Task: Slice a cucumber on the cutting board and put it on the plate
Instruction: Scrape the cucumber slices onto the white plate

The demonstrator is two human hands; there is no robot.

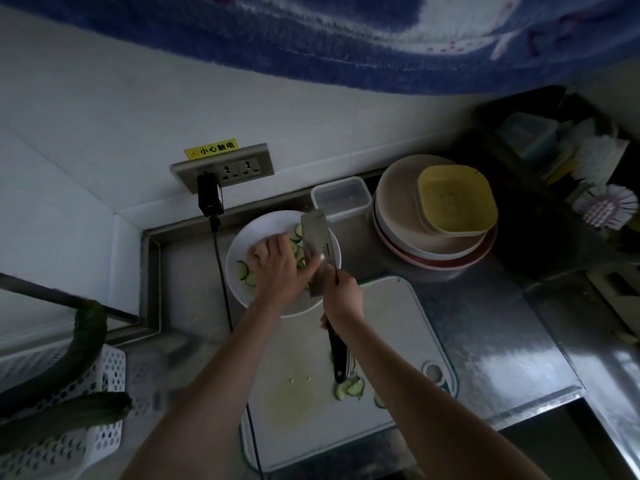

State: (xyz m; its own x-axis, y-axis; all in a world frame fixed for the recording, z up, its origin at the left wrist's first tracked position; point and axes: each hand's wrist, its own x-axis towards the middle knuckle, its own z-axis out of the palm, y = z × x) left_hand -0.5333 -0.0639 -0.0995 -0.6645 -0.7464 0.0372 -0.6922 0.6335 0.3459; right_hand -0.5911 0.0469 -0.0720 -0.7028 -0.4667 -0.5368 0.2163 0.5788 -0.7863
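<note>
- Cucumber slices (296,249) lie on the white plate (242,289), some against the cleaver (317,251) blade, a few at the plate's left side (244,271); more slices are left on the board (349,388) near its front edge.
- Left hand (277,268) is over the plate, fingers fairly straight and close together, touching slices beside the blade; whether they pinch anything, cannot tell.
- Right hand (343,299) grips the cleaver handle, fingers wrapped round it, blade tilted over the plate.
- Risk: left fingers sit right at the blade; a slip of the cleaver could cut them.
- Risk: slices pushed off the blade could overshoot the plate rim onto the tabletop (485,323).
- Risk: plate overlaps the board's (398,323) far-left corner, so a hard push may tip or slide it.
- Risk: charger cable (221,268) runs just beside the plate, could snag.
- Counts: plate 1, board 1, cleaver 1.
- Slices on plate roughly six to eight visible; on board about four; exact count unclear.
- Whole cucumbers in the white basket (104,375): 2 (79,348).
- Stacked dishes (433,220) with a yellow bowl on top; clear box (341,197) 1.
</note>
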